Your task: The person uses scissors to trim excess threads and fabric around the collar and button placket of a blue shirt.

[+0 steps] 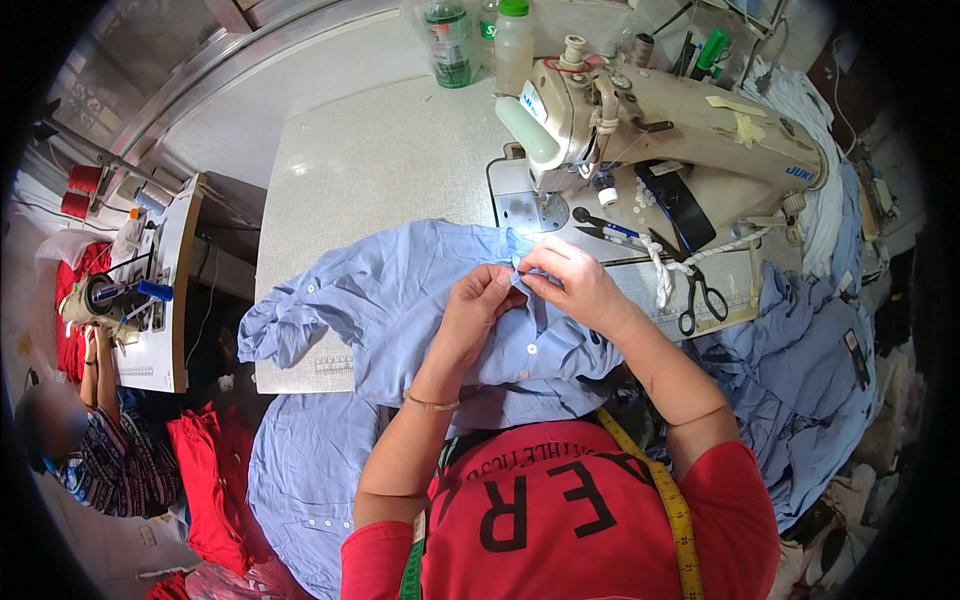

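A light blue button-up shirt lies spread over the front of the sewing table, partly hanging toward my lap. My left hand pinches its cloth near the button edge. Close beside it, my right hand grips the same fold, thumb and fingers pressed together. The fingertips nearly meet, and what lies between them is too small to make out. A white button shows on the shirt just below my hands. Behind them stands the sewing machine, its needle area to the upper right of the cloth.
Black-handled scissors, a white cord and a dark phone-like slab lie right of my hands. Bottles stand at the back. More blue garments heap at the right. Another person works at a machine far left.
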Demonstrator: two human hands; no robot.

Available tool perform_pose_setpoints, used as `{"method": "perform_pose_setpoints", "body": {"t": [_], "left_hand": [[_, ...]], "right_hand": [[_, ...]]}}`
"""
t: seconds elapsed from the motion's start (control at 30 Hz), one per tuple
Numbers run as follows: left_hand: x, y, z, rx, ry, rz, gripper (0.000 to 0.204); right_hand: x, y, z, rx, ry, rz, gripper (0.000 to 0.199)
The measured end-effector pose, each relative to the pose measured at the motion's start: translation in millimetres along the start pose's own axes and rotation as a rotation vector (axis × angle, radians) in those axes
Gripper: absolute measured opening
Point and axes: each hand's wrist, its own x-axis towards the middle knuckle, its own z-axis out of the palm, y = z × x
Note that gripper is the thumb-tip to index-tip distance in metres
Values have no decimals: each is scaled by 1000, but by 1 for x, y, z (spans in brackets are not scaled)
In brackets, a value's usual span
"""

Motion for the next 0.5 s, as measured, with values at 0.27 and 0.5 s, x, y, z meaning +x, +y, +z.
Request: {"method": "perform_pose_setpoints", "body": {"t": [0.27,0.5], "left_hand": [[1,-1,0,0,1,13,15],[2,-5,1,104,66,37,17]], "right_hand": [[0,1,6,-276,77,-216,9],[0,-4,7,-313,115,-181,10]]}}
